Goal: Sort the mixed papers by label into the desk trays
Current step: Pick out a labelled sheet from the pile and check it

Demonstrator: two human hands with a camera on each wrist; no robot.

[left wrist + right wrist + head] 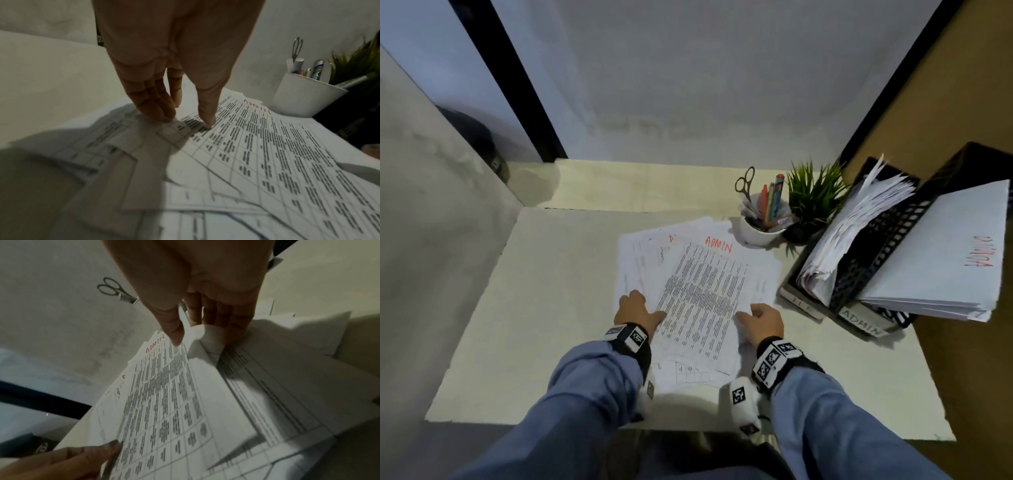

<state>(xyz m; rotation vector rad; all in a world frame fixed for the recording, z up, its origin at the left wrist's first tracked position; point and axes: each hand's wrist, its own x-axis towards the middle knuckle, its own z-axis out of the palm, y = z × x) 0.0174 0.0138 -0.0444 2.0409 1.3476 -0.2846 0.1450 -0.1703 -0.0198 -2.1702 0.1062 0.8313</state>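
— Pale grey surface [558, 308], dim corner of the room, and the fanned pile of white printed papers [698, 294] lies in the middle of it. How far along are we?

— Partway, I'd say. Both black mesh desk trays [873, 260] on the right already hold sheets, the nearer tagged ADMIN. The top sheet of the pile, with a red ADMIN label [718, 244], is unsorted.

— And the hands?

— Left hand [638, 310] lies flat, straight fingers [162, 107] pressing the pile's left edge. Right hand [763, 320] pinches the top sheet's curled right edge between thumb and fingers [232, 318].

— Anything unclear?

— The farther tray's tag is unreadable, and lower sheets' labels are covered.
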